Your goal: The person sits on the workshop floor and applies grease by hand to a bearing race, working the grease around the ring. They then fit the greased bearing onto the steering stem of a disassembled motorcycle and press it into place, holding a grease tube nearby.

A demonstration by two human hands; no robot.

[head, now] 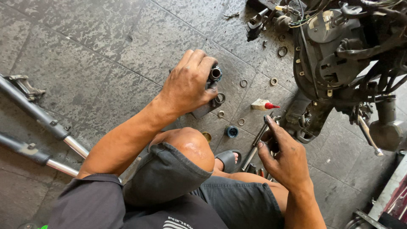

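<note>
- Left hand fingers wrapped tight round the top of a short metal tube, held upright on the floor tiles
- Right hand closed on a slim steel rod, near the knee
- Both parts look stiff, heavy for their size and probably greasy; best gripped round the shaft
- Around them: loose washers, a blue cap, a red-tipped glue tube, fork legs well to the left
- The stripped scooter frame crowds the right side

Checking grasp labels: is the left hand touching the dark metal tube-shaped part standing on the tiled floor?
Touching. The head view shows the left hand wrapped around the dark metal tube-shaped part, fingers against its side.
</note>
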